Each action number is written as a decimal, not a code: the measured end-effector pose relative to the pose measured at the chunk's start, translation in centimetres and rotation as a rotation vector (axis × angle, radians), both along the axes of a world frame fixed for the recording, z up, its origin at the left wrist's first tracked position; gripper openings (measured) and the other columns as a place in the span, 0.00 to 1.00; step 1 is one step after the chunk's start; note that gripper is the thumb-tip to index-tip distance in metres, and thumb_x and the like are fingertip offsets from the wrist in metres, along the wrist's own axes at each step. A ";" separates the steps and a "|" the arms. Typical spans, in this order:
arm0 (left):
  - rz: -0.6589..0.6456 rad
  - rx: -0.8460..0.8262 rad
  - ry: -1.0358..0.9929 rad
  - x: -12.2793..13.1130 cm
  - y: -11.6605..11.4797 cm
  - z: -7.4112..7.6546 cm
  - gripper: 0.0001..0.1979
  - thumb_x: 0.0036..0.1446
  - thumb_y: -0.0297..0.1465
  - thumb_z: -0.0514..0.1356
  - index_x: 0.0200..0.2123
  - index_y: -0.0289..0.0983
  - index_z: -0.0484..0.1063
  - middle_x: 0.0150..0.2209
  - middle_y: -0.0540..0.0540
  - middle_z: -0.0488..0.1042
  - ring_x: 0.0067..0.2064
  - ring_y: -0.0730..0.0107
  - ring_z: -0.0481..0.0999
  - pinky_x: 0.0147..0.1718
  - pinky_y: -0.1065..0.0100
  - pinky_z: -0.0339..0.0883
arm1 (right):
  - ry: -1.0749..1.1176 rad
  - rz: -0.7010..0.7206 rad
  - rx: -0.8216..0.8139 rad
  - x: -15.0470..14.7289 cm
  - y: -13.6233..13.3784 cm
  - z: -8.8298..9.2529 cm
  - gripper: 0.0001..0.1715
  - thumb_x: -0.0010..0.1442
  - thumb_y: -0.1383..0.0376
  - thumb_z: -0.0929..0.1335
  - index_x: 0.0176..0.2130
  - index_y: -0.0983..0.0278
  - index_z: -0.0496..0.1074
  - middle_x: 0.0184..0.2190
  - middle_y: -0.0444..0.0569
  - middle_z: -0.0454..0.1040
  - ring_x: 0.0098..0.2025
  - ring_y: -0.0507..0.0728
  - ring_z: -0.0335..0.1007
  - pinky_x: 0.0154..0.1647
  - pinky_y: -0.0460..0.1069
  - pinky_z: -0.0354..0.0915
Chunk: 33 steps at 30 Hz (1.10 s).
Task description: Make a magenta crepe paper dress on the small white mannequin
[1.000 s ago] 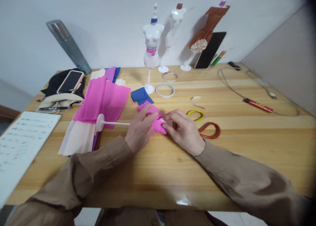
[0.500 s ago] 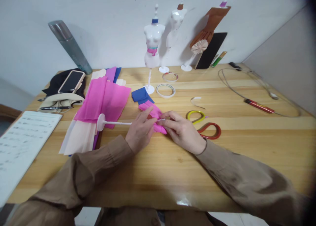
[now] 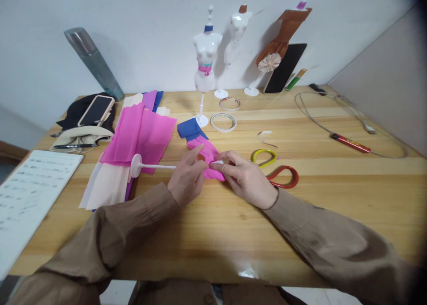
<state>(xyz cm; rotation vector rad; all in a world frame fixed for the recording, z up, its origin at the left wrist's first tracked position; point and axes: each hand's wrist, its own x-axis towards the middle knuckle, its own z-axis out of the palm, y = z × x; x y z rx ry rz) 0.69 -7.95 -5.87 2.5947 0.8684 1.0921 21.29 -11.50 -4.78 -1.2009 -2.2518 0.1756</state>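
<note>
Left of scissors [image 3: 296, 177], a mannequin stand [image 3: 156, 166] is placed; behind both, tape rolls [image 3: 224, 130] are laid on the surface [image 3: 316, 220].

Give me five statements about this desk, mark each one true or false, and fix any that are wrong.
1. The right hand is touching the pink strip. True.
2. The white stand at the left hand is upright. False: it is on its side, with its round base to the left.
3. Both handles of the scissors are blue. False: one is yellow, the other red.
4. The brown dress has a pale rosette by its hem. True.
5. The blue cloth lies on the black cloth. False: it lies beside the pink strip.
</note>
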 end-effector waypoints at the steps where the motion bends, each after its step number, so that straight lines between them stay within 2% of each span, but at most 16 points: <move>1: -0.006 0.000 0.020 0.0 -0.1 0.1 0.10 0.58 0.19 0.52 0.34 0.35 0.71 0.55 0.33 0.71 0.59 0.54 0.71 0.54 0.51 0.71 | -0.002 -0.003 -0.005 0.0 0.0 0.0 0.18 0.62 0.72 0.64 0.48 0.63 0.78 0.49 0.58 0.75 0.41 0.58 0.77 0.38 0.51 0.74; 6: 0.013 -0.044 0.077 -0.2 -0.1 0.5 0.12 0.58 0.20 0.52 0.37 0.37 0.72 0.58 0.36 0.70 0.59 0.56 0.71 0.55 0.50 0.71 | -0.009 -0.010 -0.008 0.0 0.0 0.1 0.18 0.62 0.73 0.64 0.48 0.62 0.78 0.48 0.57 0.75 0.41 0.58 0.77 0.38 0.50 0.73; 9: -0.046 -0.063 0.102 -0.1 -0.1 0.7 0.11 0.56 0.19 0.52 0.36 0.36 0.72 0.56 0.34 0.70 0.59 0.54 0.71 0.55 0.48 0.70 | -0.006 -0.007 -0.007 0.0 0.0 0.0 0.18 0.62 0.73 0.64 0.48 0.62 0.78 0.48 0.57 0.75 0.41 0.58 0.76 0.38 0.50 0.73; 13: -0.058 -0.011 0.088 0.1 -0.1 0.6 0.07 0.56 0.20 0.56 0.37 0.32 0.72 0.54 0.28 0.70 0.58 0.51 0.71 0.55 0.48 0.70 | -0.010 -0.002 -0.006 0.0 0.1 -0.1 0.18 0.63 0.73 0.64 0.49 0.63 0.78 0.49 0.59 0.75 0.41 0.59 0.76 0.37 0.51 0.73; 16: -0.027 0.043 0.092 0.2 -0.1 0.3 0.05 0.60 0.24 0.57 0.39 0.32 0.73 0.52 0.30 0.72 0.56 0.54 0.73 0.53 0.51 0.72 | -0.018 0.003 -0.008 0.0 0.1 0.0 0.19 0.63 0.72 0.64 0.50 0.63 0.78 0.49 0.59 0.75 0.41 0.59 0.76 0.37 0.51 0.73; 20: -0.017 0.072 0.124 0.1 0.0 0.1 0.05 0.61 0.24 0.56 0.35 0.33 0.73 0.53 0.32 0.73 0.56 0.56 0.73 0.51 0.53 0.74 | 0.001 0.014 -0.057 0.0 0.3 0.2 0.20 0.63 0.73 0.63 0.50 0.61 0.77 0.49 0.57 0.75 0.45 0.59 0.76 0.41 0.52 0.73; 24: 0.002 0.045 0.130 0.1 0.0 0.3 0.07 0.60 0.23 0.56 0.32 0.35 0.73 0.53 0.34 0.73 0.54 0.56 0.74 0.51 0.53 0.74 | 0.015 0.031 -0.100 0.0 0.5 0.6 0.23 0.62 0.75 0.63 0.51 0.59 0.77 0.48 0.55 0.75 0.46 0.58 0.76 0.44 0.51 0.73; 29: -0.007 -0.001 0.067 0.1 0.2 0.5 0.08 0.60 0.23 0.56 0.31 0.35 0.74 0.51 0.34 0.75 0.50 0.58 0.77 0.49 0.54 0.75 | -0.097 0.037 -0.082 0.1 0.6 1.1 0.21 0.62 0.74 0.64 0.51 0.60 0.77 0.47 0.55 0.75 0.41 0.56 0.77 0.38 0.49 0.73; 33: 0.056 -0.079 0.052 0.3 0.2 0.4 0.08 0.56 0.20 0.56 0.34 0.36 0.72 0.51 0.36 0.75 0.54 0.56 0.75 0.53 0.51 0.72 | -0.119 0.075 -0.069 0.4 0.7 1.1 0.22 0.61 0.74 0.66 0.52 0.58 0.77 0.47 0.53 0.75 0.41 0.55 0.77 0.37 0.47 0.72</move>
